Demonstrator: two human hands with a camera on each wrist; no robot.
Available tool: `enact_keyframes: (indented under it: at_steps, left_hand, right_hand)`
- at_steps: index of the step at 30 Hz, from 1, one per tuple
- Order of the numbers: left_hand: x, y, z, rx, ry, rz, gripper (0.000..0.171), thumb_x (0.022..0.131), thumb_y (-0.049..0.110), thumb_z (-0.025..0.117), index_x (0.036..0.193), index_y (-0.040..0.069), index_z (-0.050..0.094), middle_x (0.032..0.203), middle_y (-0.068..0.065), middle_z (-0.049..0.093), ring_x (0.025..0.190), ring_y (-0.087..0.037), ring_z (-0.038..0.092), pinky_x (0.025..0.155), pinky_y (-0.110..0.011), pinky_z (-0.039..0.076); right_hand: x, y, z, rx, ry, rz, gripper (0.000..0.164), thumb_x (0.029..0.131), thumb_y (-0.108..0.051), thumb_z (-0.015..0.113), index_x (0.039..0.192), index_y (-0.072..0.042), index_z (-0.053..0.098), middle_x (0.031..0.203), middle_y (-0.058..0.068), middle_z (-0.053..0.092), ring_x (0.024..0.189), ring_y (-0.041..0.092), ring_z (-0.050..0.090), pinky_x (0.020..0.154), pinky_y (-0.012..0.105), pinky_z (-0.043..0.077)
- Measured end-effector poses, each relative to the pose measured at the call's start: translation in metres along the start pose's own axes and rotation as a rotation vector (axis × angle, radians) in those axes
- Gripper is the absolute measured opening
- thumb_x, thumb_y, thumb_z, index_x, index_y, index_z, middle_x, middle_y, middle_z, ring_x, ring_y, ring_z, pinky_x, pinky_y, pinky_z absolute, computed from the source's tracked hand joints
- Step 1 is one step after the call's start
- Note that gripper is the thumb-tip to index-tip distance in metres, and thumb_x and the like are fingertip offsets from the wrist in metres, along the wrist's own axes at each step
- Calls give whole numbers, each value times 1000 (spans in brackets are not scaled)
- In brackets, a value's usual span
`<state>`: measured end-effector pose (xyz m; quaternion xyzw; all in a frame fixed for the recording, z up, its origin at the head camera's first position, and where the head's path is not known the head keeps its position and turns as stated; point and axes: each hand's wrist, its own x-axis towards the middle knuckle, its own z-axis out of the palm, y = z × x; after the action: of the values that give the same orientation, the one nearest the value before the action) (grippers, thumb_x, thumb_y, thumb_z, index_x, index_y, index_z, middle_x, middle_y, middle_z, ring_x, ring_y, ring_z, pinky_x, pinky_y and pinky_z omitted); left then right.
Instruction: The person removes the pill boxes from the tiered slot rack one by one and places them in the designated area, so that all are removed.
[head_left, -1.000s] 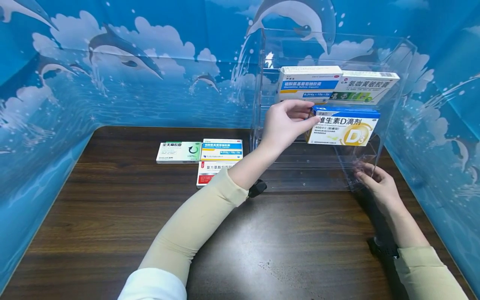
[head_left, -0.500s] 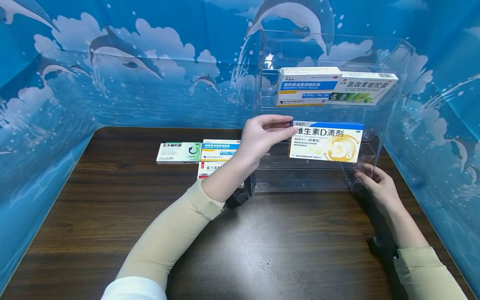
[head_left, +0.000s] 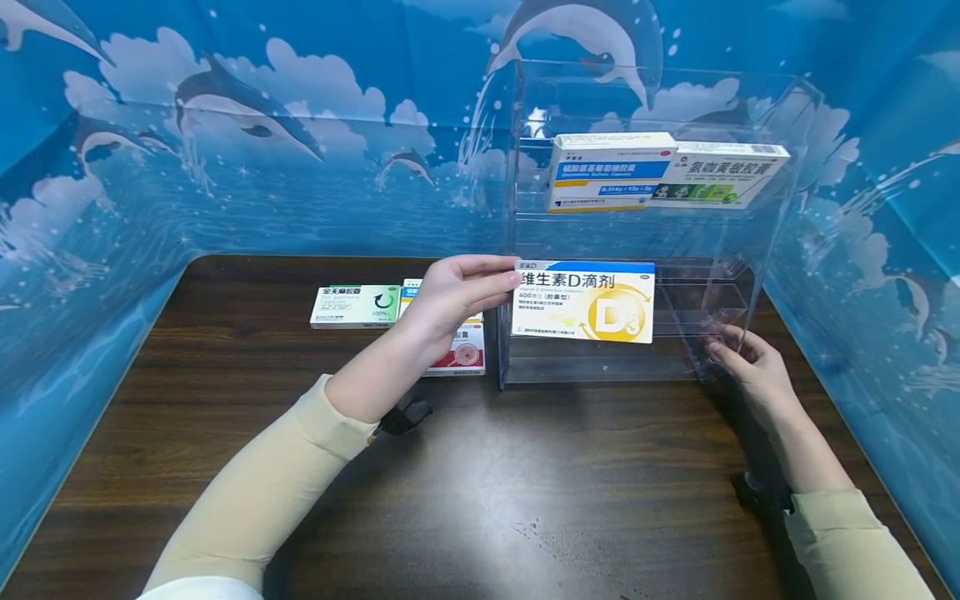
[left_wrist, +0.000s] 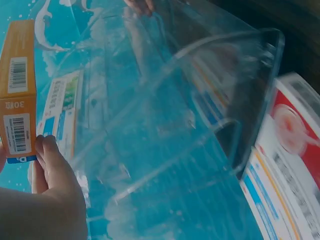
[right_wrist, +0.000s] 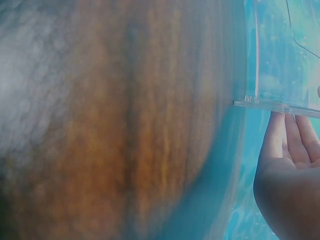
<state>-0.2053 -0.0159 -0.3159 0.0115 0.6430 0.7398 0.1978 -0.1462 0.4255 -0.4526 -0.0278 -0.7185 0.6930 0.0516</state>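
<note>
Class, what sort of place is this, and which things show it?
Probably a staged tabletop set-up rather than a real pharmacy: a dolphin-print backdrop hangs behind the table, where a clear rack holds medicine boxes.

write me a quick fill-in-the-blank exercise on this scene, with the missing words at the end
1. The left hand pinches the vitamin box, printed with a large D and the small digit ____.
2. In the head view, the right hand holds the clear stand near its lower ____ corner.
3. On the shelf, the white-and-blue box is immediately ____ of the green-pictured box.
4. On the table, the nearest box has a ____ band.

Missing words: 3; right; left; red
</note>
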Motion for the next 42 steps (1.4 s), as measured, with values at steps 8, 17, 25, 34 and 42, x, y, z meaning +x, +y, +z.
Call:
enact_keyframes:
  at_steps: [8, 17, 25, 34, 42]
  left_hand:
    - [-16, -7, -41, 1, 26, -77, 47, 103, 9, 70, 148, 0, 60, 150, -17, 62, 103, -7, 76, 108, -33, 57]
    - [-37, -16, -95, -23, 55, -91, 53, 103, 11, 70, 150, -6, 52, 135, -3, 66, 101, 0, 75, 97, -18, 60]
    - [-52, -29, -147, -119, 104, -146, 15, 99, 7, 75, 100, 21, 81, 104, 10, 81, 96, -2, 78, 88, -21, 64]
    - [-64, -46, -195, -79, 172, -198, 19, 99, 9, 76, 91, 26, 81, 95, 13, 82, 89, -2, 79, 78, -20, 65]
    - [-71, -57, -233, -96, 203, -209, 27, 101, 6, 73, 88, 27, 84, 91, 12, 82, 85, -3, 80, 77, -22, 66]
  right_hand:
    - [1, -1, 0, 23, -22, -21, 34, 105, 4, 60, 119, -25, 73, 112, -18, 76, 100, -8, 72, 86, 6, 56]
    - [0, 0, -2, 6, -34, -20, 34, 105, 3, 60, 120, -25, 71, 112, -18, 76, 101, -8, 72, 86, 6, 56]
    - [-1, -1, -1, -8, -14, 1, 34, 105, 2, 61, 117, -29, 70, 107, -19, 75, 99, -9, 71, 85, 5, 55]
    - [-1, 1, -2, 8, -15, -1, 34, 105, 3, 61, 117, -27, 70, 109, -18, 75, 99, -7, 72, 86, 6, 56]
    - [1, 2, -2, 16, -27, -21, 37, 105, 5, 60, 118, -27, 72, 111, -18, 76, 101, -7, 72, 86, 7, 56]
